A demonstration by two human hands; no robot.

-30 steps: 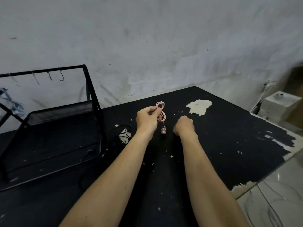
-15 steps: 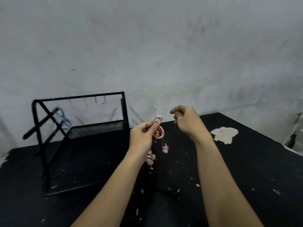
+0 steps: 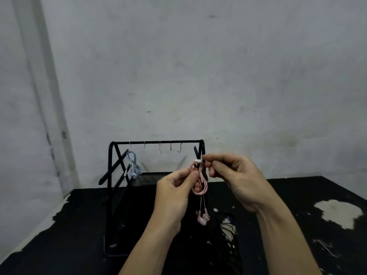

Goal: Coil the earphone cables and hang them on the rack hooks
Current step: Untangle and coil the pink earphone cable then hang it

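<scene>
black table (image 3: 297, 195) with chipped pale patches (image 3: 337, 212); stained grey wall (image 3: 218, 76) behind.

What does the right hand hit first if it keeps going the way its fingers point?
The right hand points left, its fingertips at the white end of the pink earphone coil, so it meets that first. Beyond lies the rack, but depth is unclear.

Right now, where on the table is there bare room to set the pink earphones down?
Bare table lies right of the right hand, back from the worn patch. It is crowded near the black cables under the pink earphones and by the rack.
</scene>
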